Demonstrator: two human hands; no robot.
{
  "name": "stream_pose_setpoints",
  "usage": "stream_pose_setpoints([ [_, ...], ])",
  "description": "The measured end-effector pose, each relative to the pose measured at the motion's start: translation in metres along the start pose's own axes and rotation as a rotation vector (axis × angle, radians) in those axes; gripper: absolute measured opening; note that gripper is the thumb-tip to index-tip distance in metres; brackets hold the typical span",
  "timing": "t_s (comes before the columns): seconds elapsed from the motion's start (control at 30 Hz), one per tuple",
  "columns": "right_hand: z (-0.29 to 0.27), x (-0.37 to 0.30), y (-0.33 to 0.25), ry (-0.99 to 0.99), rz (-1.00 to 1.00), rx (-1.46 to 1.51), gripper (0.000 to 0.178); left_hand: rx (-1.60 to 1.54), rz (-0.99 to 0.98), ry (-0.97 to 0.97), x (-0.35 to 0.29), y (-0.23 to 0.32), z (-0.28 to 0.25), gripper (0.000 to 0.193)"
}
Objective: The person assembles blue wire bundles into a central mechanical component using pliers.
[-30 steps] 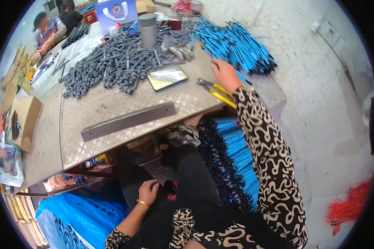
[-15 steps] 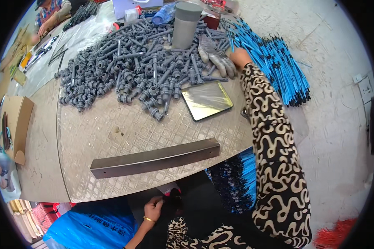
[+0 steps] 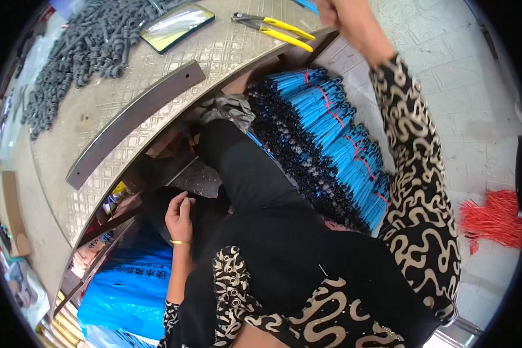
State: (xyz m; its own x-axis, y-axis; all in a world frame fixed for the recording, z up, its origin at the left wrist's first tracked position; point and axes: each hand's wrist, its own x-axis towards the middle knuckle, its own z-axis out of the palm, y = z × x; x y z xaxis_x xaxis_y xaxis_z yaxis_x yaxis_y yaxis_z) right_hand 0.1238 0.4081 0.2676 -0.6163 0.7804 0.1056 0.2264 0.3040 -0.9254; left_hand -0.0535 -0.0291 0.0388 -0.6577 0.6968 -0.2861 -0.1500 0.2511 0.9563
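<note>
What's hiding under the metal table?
Under the metal table sit bundles of blue rods tied with red bands, some grey cloth and the person's black-clad legs. The left hand rests on the lap. Deeper in, shadow hides the rest.

Head cam looks steeply down, close over lap & table edge.

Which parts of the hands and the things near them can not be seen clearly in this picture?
- Right hand: its fingers are cut off by the top edge of the head view, so any hold is unclear.
- Left hand: rests in the lap under the table; dark clothing hides what it touches.
- Grey parts: too small to identify.
</note>
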Motion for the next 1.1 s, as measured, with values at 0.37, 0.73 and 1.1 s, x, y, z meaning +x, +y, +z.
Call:
stream_pose_setpoints([
  [0.37, 0.048, -0.147, -0.012, -0.198, 0.128, 0.532, 0.012, -0.238, 0.504, -0.034, 0.021, 0.184, 0.058, 0.021],
  [0.73, 0.093, -0.167, -0.008, -0.077, -0.284, 0.183, 0.008, -0.369, 0.376, -0.059, 0.042, 0.251, 0.094, 0.026],
  [1.1, 0.081, -0.066, 0.007, -0.548, -0.331, -0.246, 0.021, -1.192, 0.492, -0.609, 0.005, 0.25, 0.036, 0.018],
])
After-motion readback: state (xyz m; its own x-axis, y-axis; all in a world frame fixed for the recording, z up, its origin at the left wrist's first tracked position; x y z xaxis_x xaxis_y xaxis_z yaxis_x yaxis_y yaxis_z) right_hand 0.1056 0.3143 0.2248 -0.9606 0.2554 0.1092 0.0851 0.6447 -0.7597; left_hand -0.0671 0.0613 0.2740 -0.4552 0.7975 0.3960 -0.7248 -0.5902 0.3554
